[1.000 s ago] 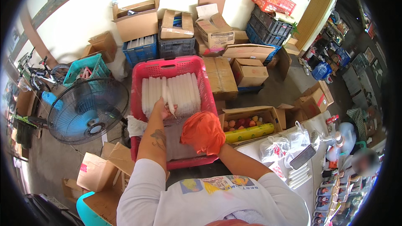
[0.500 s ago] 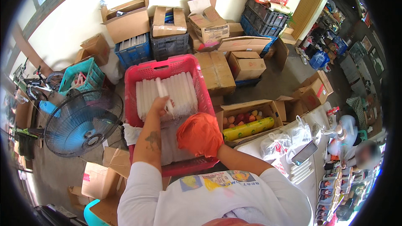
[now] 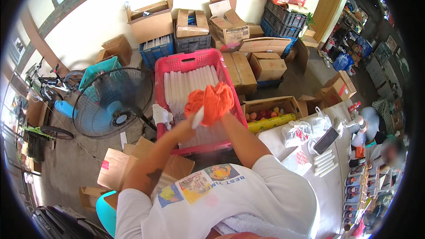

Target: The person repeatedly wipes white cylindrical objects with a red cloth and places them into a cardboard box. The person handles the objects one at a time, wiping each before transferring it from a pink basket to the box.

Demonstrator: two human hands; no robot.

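Observation:
A white candle (image 3: 198, 117) slants up from my left hand (image 3: 188, 126), whose fingers are closed round its lower end. Its upper part disappears into a crumpled orange cloth (image 3: 217, 99). That cloth covers most of my right hand (image 3: 226, 118), which grips it; the fingers are hidden. Both hands meet above the near half of a pink plastic crate (image 3: 236, 116). Inside the crate, rows of white candles (image 3: 188, 79) lie side by side, with clear plastic wrap partly over the nearer ones.
A black fan (image 3: 117, 106) stands left of the crate. To the right, a pale table (image 3: 283, 144) bears several loose candles (image 3: 325, 163), plastic bags and a phone (image 3: 326, 140). Cardboard boxes (image 3: 239, 73) and stacked crates line the wall. An open carton (image 3: 276, 106) holds a yellow roll.
My left hand has lifted the candle off the rows and brought it right, to the orange cloth. My right hand has raised the cloth to meet it. The view has shifted slightly.

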